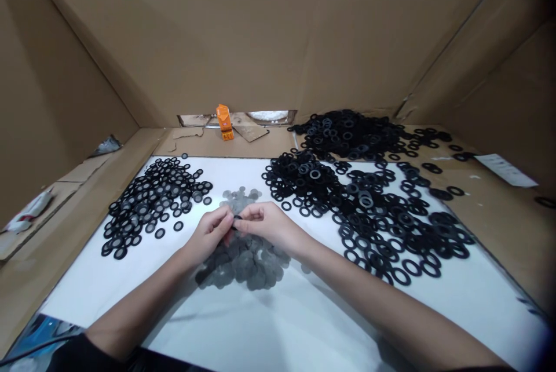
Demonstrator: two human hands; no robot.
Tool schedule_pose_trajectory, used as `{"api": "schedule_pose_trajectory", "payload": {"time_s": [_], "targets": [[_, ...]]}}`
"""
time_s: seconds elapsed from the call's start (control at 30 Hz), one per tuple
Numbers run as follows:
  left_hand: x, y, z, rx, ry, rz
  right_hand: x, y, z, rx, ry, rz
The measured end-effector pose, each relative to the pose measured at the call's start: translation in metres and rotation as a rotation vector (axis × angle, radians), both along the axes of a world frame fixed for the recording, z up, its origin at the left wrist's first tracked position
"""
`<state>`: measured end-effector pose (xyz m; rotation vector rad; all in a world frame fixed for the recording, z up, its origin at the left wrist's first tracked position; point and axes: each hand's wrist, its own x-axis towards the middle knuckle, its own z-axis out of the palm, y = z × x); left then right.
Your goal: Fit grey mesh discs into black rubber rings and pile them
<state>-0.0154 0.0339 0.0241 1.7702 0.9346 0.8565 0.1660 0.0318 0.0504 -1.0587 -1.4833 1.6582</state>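
Black, round, rubber-looking ring (237, 219), mostly hidden at the centre of the frame, sits pinched in the fingertips of the left hand (211, 229) and the right hand (268, 225), each grip closed on it. Like the flat black rings (313, 183) piled at the right of the frame, it is probably light, slightly springy and unlikely to break. Its outer rim seems the surest hold; the thin, translucent grey discs (247, 267) heaped at lower centre look flimsier.
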Motion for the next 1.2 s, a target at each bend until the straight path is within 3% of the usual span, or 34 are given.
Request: {"api": "schedule_pose_trajectory", "payload": {"time_s": [0.33, 0.5, 0.77, 1.03, 1.2], "targets": [[-0.003, -0.005, -0.001, 0.175, 0.092, 0.105, -0.001, -0.006, 0.004, 0.050, -0.082, -0.089], [-0.005, -0.002, -0.001, 0.283, 0.145, 0.119, 0.000, -0.004, 0.005, 0.161, -0.166, -0.133], [-0.003, -0.001, -0.002, 0.330, 0.160, 0.136, -0.001, -0.002, 0.003, 0.113, -0.121, -0.070], [-0.003, -0.003, -0.009, 0.113, -0.013, 0.093, -0.003, -0.002, 0.004, 0.112, -0.086, -0.076], [0.000, -0.001, -0.017, 0.050, -0.067, 0.050, -0.005, -0.004, -0.005, 0.068, -0.041, -0.067]]}}
